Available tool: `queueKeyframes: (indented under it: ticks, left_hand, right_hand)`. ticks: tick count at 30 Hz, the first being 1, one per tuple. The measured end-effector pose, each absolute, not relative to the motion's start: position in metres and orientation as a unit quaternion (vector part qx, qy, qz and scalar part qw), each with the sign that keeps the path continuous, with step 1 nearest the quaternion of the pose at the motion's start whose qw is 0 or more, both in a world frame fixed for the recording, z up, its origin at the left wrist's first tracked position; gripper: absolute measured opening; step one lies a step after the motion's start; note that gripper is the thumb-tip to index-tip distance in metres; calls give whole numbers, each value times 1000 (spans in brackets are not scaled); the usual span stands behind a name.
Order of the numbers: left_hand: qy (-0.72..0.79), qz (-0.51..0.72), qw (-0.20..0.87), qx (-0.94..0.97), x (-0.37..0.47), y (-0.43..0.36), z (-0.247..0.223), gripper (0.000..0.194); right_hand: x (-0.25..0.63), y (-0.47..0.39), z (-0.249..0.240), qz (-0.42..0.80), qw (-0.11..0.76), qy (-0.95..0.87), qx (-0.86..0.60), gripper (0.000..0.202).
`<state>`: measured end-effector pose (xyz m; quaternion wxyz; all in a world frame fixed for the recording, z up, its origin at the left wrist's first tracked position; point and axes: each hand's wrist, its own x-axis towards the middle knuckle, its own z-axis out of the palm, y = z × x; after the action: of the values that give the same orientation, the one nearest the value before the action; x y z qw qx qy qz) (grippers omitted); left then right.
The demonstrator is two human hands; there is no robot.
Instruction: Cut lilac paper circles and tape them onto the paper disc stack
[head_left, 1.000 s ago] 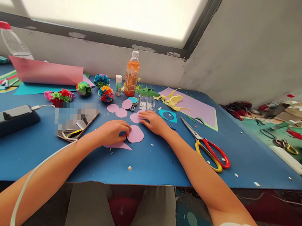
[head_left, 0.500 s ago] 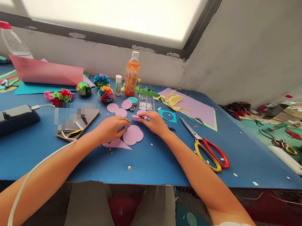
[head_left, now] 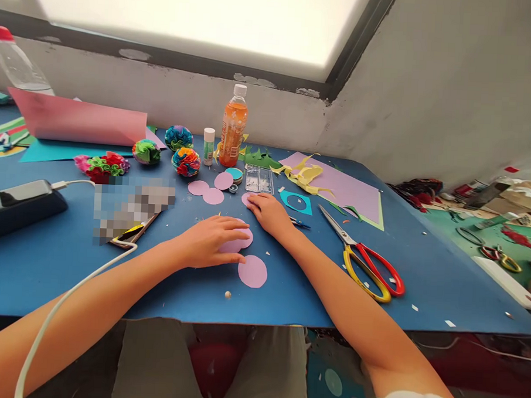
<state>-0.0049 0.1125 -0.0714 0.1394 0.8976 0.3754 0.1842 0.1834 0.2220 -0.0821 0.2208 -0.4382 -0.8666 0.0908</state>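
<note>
My left hand (head_left: 208, 241) lies low over the table with its fingers spread, partly covering a few overlapping light-purple paper circles (head_left: 245, 239). Its thumb tip touches the edge of a separate purple paper circle (head_left: 253, 273) nearer the table's front. To the right, my right hand (head_left: 271, 214) rests with outstretched fingers on another purple circle (head_left: 246, 199), which is partly hidden beneath the fingertips. Beyond my hands, three more purple circles (head_left: 213, 196) lie close together, beside a round tin (head_left: 234, 174) with a blue top.
Large scissors (head_left: 362, 256) with red and yellow handles lie at right. A clear plastic case (head_left: 259, 179), glue stick (head_left: 208, 146) and orange drink bottle (head_left: 234, 127) are farther back. A phone (head_left: 144, 217) with a white cable (head_left: 81, 273) lies left; the cable crosses my left forearm.
My left hand has flattened out and moved slightly nearer the front edge. The pointed purple scrap beside it no longer shows. A circle now lies below its thumb. My right hand has lowered its paper.
</note>
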Motion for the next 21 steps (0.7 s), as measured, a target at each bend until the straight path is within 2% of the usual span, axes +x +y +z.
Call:
queueKeyframes:
  ticks: [2,6,9,11,15,17,21]
  left_hand:
    - [335,172,151,914,2,107,-73,44]
    - [283,158,199,925,16,98,-78,27]
    - [279,164,210,922,21,96,-80,22]
    - [280,165,204,923,23,95,-80,18]
    - [305,168,208,914,26,88,-81,24]
    - [330,181,220,900,28,82,-84,23]
    - [359,193,239,881,30,74,-89,29]
  right_hand:
    - [181,223,-85,82,208,-866,-447,24]
    - [179,218,-76,72,209,-863,-454,26]
    - [180,208,-64,96,206,-880,-417,31]
    - [179,199,-57,132,168,-909,-357,27]
    - [182,185,-43,180,75,-948,-250,23]
    - [193,186,-33,170,85,-943,-275,28]
    - [237,198,-21,108,119,-870,-467,34]
